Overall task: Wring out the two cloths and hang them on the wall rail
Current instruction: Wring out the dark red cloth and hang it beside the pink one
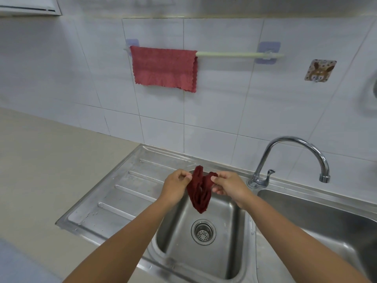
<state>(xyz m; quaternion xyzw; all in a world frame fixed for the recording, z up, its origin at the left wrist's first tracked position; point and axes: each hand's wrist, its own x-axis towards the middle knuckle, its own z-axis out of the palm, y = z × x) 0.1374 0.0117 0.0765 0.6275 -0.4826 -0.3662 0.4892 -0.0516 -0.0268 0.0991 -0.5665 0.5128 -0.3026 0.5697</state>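
At the far left a beige counter (pixel 51 160) runs up to the white tiled wall (pixel 214 111). On the wall, the rail (pixel 234 54) runs between two pale stick-on mounts, and a light red cloth (pixel 164 68) is draped over its left end, hanging flat against the tiles; the right part of the rail is bare.

Nearer, the steel sink's ribbed drainboard (pixel 122 190) lies on the left, with a few water drops on it. Right of it is the left basin (pixel 224 231), its strainer drain (pixel 203 232) in the middle of the floor.

Both hands are held over the far edge of this basin, with the dark red cloth (pixel 199 190) between them. The left hand (pixel 176 185) has its fingers curled in, pinching the cloth's left top edge between thumb and fingertips. The cloth sags in a bunched, crumpled V, its lowest tip hanging in the air above the drain, touching nothing else. The right hand (pixel 229 185) pinches the right top edge in the same way, its other fingers curled under.

Farther right, the curved chrome tap (pixel 293 158) stands behind the sink, spout over the right basin (pixel 326 217). On the wall above is a small rabbit-patterned hook (pixel 320 70).
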